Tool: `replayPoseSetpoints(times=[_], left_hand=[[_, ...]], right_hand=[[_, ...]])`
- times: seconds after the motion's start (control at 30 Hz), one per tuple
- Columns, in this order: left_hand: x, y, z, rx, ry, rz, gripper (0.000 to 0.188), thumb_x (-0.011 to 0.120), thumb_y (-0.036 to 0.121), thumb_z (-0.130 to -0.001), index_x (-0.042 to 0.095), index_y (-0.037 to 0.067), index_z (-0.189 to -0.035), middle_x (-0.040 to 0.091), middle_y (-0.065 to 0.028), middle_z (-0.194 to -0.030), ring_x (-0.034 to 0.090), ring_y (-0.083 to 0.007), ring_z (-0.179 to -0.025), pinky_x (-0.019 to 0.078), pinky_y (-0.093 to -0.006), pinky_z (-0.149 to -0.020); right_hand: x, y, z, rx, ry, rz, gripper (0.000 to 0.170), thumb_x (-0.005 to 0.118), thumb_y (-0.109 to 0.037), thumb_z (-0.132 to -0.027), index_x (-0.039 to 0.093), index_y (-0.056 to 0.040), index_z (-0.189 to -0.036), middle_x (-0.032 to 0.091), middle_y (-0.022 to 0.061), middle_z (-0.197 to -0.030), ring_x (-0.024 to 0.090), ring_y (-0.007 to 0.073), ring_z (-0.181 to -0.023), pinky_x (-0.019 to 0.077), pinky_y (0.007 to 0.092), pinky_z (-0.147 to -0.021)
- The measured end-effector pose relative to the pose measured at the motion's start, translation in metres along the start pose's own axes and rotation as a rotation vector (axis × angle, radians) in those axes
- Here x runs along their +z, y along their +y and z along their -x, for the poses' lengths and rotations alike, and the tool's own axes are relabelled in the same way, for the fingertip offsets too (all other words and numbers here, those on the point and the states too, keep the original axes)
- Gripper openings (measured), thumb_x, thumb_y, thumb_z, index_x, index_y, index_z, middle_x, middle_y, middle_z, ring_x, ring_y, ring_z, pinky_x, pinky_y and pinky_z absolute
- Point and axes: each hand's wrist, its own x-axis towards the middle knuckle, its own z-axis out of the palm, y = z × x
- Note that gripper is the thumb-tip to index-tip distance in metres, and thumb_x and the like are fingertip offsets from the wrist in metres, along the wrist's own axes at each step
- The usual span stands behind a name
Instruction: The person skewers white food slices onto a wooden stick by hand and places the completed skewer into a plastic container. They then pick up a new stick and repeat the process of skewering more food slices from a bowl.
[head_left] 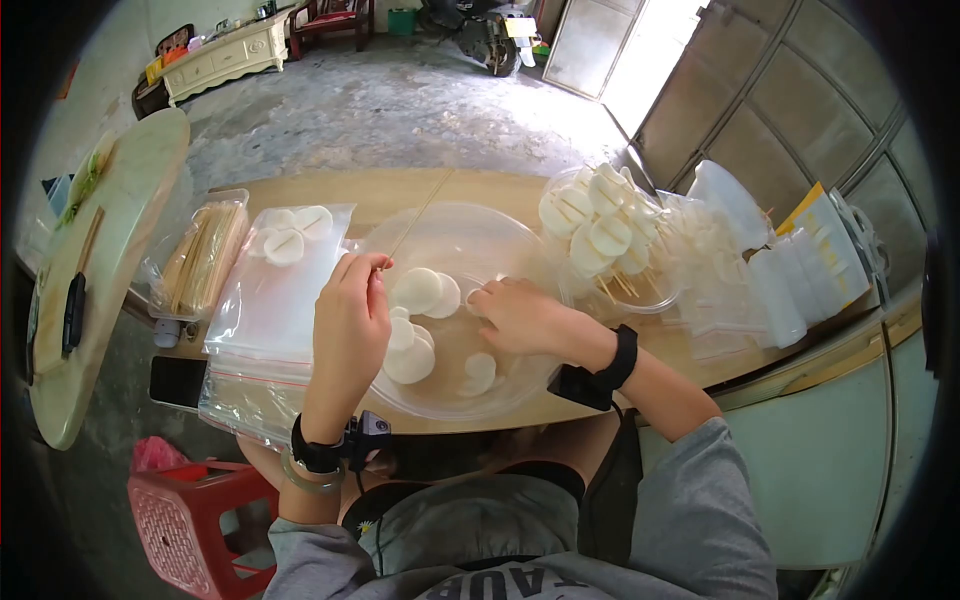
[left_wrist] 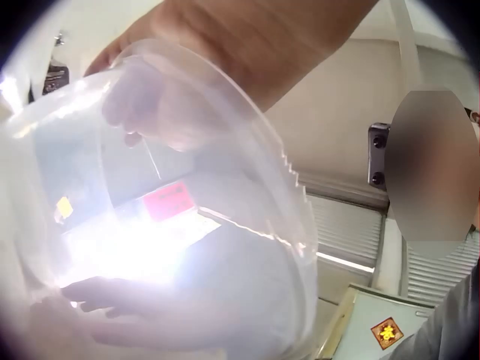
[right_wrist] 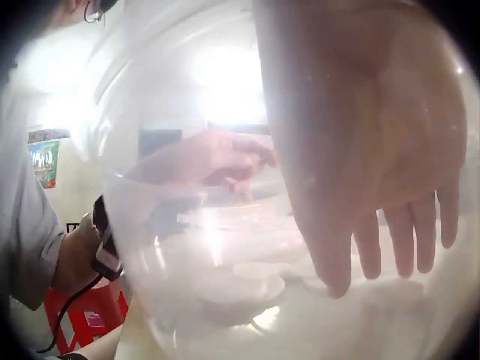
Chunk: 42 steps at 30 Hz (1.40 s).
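My left hand (head_left: 350, 308) pinches a thin bamboo skewer (head_left: 420, 215) between thumb and fingers, at the left side of a big clear plastic basin (head_left: 400, 226). The skewer slants up and away over the rim. Inside the basin lie white round slices (head_left: 418, 290), some overlapping, with more slices (head_left: 408, 358) nearer the body. Over the basin's right part is my right hand (head_left: 530, 318), fingertips beside the upper slices. In the right wrist view its fingers (right_wrist: 403, 240) hang fairly straight and slightly apart, seen through the clear plastic.
To the right, a clear tub (head_left: 655, 300) holds many skewered white slices (head_left: 605, 225). Plastic bags (head_left: 715, 270) lie beyond it. On the left are a pack of skewers (head_left: 200, 258), clear bags (head_left: 270, 300) with a few slices on top, and a phone (head_left: 177, 382). A red stool (head_left: 190, 520) stands below.
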Motion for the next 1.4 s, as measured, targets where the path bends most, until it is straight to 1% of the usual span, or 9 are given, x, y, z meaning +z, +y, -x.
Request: replayPoseSetpoints(times=[0.23, 0.3, 0.37, 0.53, 0.73, 0.8, 1.07, 1.27, 1.4], left_hand=[[-0.003, 0.002, 0.003, -0.038, 0.030, 0.053, 0.015, 0.046, -0.004, -0.084, 0.056, -0.003, -0.094, 0.057, -0.0155, -0.082, 0.056, -0.0303, -0.070, 0.0442, -0.0345, -0.061], [-0.003, 0.005, 0.004, 0.032, 0.078, 0.038, 0.015, 0.045, -0.004, -0.086, 0.057, -0.003, -0.095, 0.055, -0.0113, -0.080, 0.048, -0.0170, -0.060, 0.0388, -0.0276, -0.054], [-0.003, 0.009, 0.004, 0.044, 0.084, 0.028, 0.015, 0.045, -0.004, -0.086, 0.057, -0.003, -0.095, 0.055, -0.0111, -0.080, 0.048, -0.0171, -0.060, 0.0384, -0.0271, -0.053], [-0.005, 0.029, 0.011, 0.074, 0.073, 0.019, 0.016, 0.047, -0.004, -0.083, 0.056, 0.000, -0.096, 0.056, -0.0136, -0.083, 0.055, -0.0301, -0.071, 0.0423, -0.0353, -0.062], [-0.004, 0.038, 0.014, 0.118, 0.061, -0.030, 0.016, 0.048, -0.004, -0.083, 0.056, 0.000, -0.096, 0.056, -0.0127, -0.085, 0.055, -0.0299, -0.075, 0.0411, -0.0360, -0.066], [-0.002, 0.032, 0.012, 0.185, 0.122, -0.042, 0.017, 0.046, -0.004, -0.084, 0.057, -0.002, -0.097, 0.056, -0.0109, -0.082, 0.050, -0.0185, -0.064, 0.0393, -0.0267, -0.054], [0.001, 0.009, 0.008, 0.065, 0.114, -0.051, 0.016, 0.045, -0.003, -0.084, 0.056, -0.004, -0.096, 0.058, -0.0157, -0.088, 0.057, -0.0286, -0.077, 0.0448, -0.0332, -0.065], [-0.005, -0.004, 0.001, 0.015, 0.160, -0.067, 0.015, 0.045, -0.003, -0.083, 0.055, -0.005, -0.095, 0.058, -0.0179, -0.089, 0.057, -0.0335, -0.079, 0.0460, -0.0365, -0.069], [-0.008, 0.004, 0.004, 0.118, 0.242, -0.121, 0.014, 0.045, -0.002, -0.085, 0.054, -0.005, -0.095, 0.060, -0.0158, -0.089, 0.058, -0.0270, -0.075, 0.0462, -0.0332, -0.067]], right_hand=[[-0.090, -0.019, 0.056, -0.065, 0.043, -0.508, 0.034, 0.058, -0.021, -0.081, 0.058, -0.0034, -0.111, 0.063, 0.0160, -0.100, 0.061, 0.0285, -0.092, 0.0478, 0.0360, -0.079], [-0.103, -0.022, 0.060, -0.109, 0.029, -0.663, 0.034, 0.058, -0.021, -0.082, 0.058, -0.0043, -0.111, 0.064, 0.0158, -0.100, 0.062, 0.0277, -0.089, 0.0488, 0.0342, -0.077], [-0.108, -0.028, 0.056, -0.093, 0.122, -0.714, 0.032, 0.057, -0.020, -0.082, 0.059, -0.0012, -0.107, 0.064, 0.0151, -0.096, 0.063, 0.0258, -0.088, 0.0492, 0.0323, -0.074], [-0.055, -0.014, 0.004, -0.155, 0.162, -0.196, 0.039, 0.059, -0.021, -0.080, 0.054, 0.0030, -0.110, 0.060, 0.0175, -0.105, 0.059, 0.0301, -0.094, 0.0480, 0.0349, -0.078], [-0.019, -0.024, -0.033, 0.058, 0.281, -0.085, 0.031, 0.070, -0.015, -0.072, 0.055, 0.0001, -0.094, 0.058, 0.0158, -0.098, 0.058, 0.0333, -0.091, 0.0471, 0.0404, -0.076], [-0.021, -0.025, -0.036, 0.021, 0.268, -0.061, 0.027, 0.068, -0.013, -0.071, 0.056, 0.0004, -0.091, 0.059, 0.0175, -0.094, 0.060, 0.0333, -0.089, 0.0485, 0.0400, -0.073], [-0.041, -0.020, -0.024, -0.068, 0.223, -0.130, 0.021, 0.066, -0.009, -0.072, 0.055, -0.0005, -0.088, 0.061, 0.0149, -0.083, 0.061, 0.0317, -0.078, 0.0458, 0.0393, -0.063], [-0.075, -0.008, 0.008, -0.032, 0.071, -0.923, 0.031, 0.054, -0.011, -0.088, 0.053, -0.0004, -0.116, 0.064, 0.0106, -0.084, 0.065, 0.0128, -0.072, 0.0526, 0.0229, -0.062], [-0.063, -0.006, 0.015, -0.078, 0.123, -1.213, 0.036, 0.050, -0.008, -0.090, 0.047, -0.0025, -0.125, 0.064, 0.0108, -0.091, 0.065, 0.0145, -0.072, 0.0524, 0.0238, -0.061]])
